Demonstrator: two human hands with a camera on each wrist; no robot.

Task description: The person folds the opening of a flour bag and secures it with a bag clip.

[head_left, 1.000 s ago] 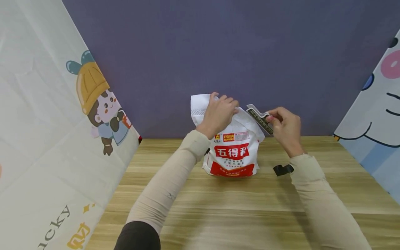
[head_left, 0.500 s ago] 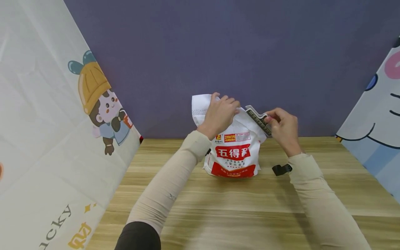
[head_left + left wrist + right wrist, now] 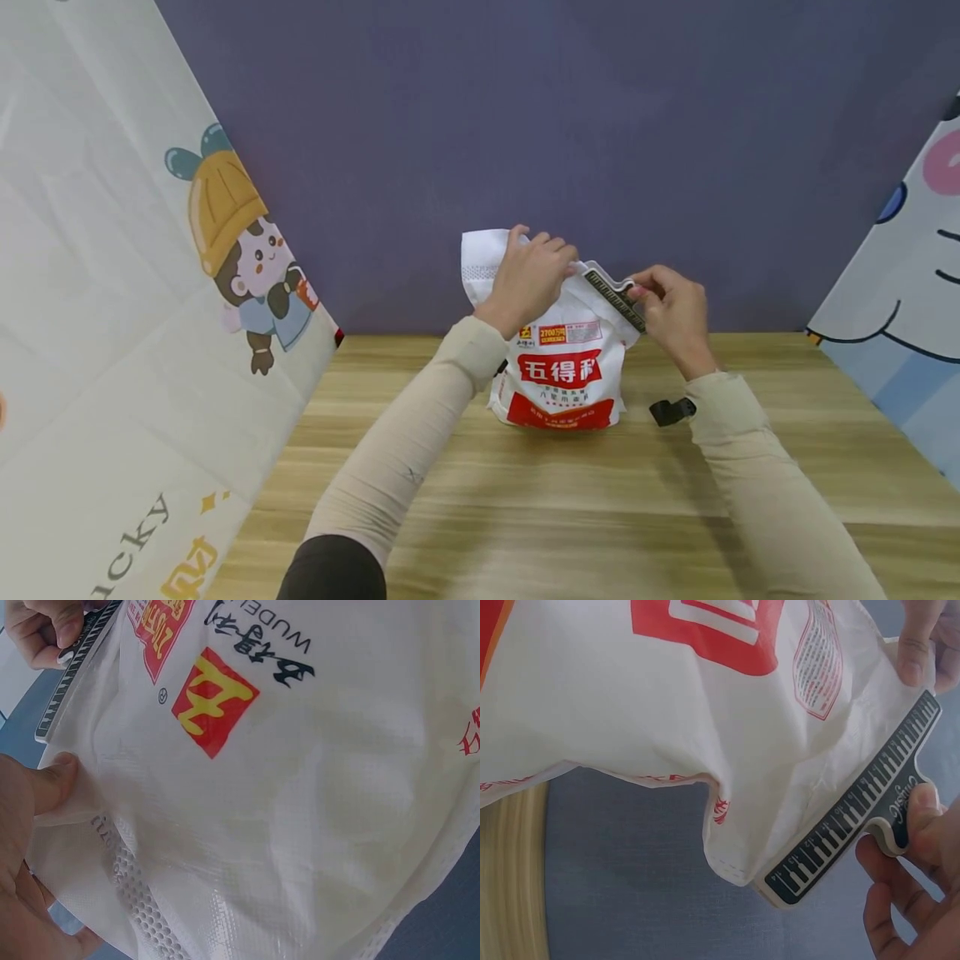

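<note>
Left hand (image 3: 528,275) fingers curled, pinching folded bag (image 3: 558,358) top, keeping it gathered. Right hand (image 3: 671,312) pinching piano-key clip (image 3: 617,300) handle, clip against fold just beside left fingertips.

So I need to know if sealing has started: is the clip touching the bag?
Touching. The right wrist view shows the clip, pinched by the right hand, lying along the folded edge of the bag with no gap.

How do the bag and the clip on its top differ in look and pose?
The bag is white with red print, soft and crumpled, standing on the table; the clip is dark, rigid, piano-key patterned, slanted along the bag's top. The left hand grips the bag; the right hand pinches the clip.
</note>
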